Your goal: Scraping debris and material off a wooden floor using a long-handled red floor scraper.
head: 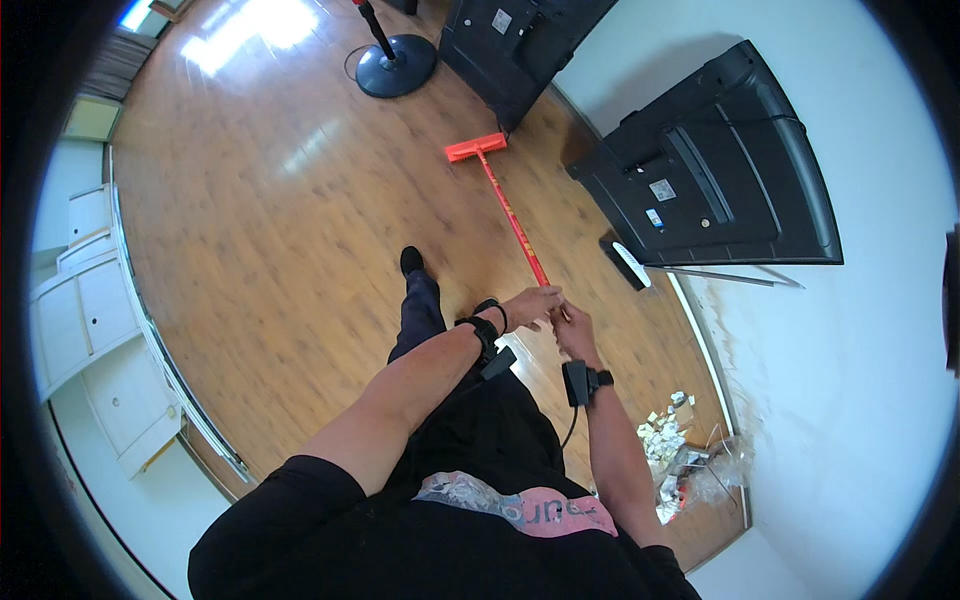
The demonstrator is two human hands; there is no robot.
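A red long-handled floor brush [516,223] stretches forward over the wood-look floor. Its wide head [476,148] with short bristles lies near the lower corner of a black flat television. My left hand [531,306] is closed around the near part of the handle. Just beside it, almost touching, my right hand [575,331] grips the handle closer to its end. My fingers hide the handle's end. Each wrist wears a black strap with a small box.
Two black televisions [757,172] lean at the right wall, backs showing. Beside the nearer one is a broom [628,264] with a white-topped head. A debris pile [667,450] lies right. A round black stand base [397,66] stands ahead; white panels [90,311] line the left.
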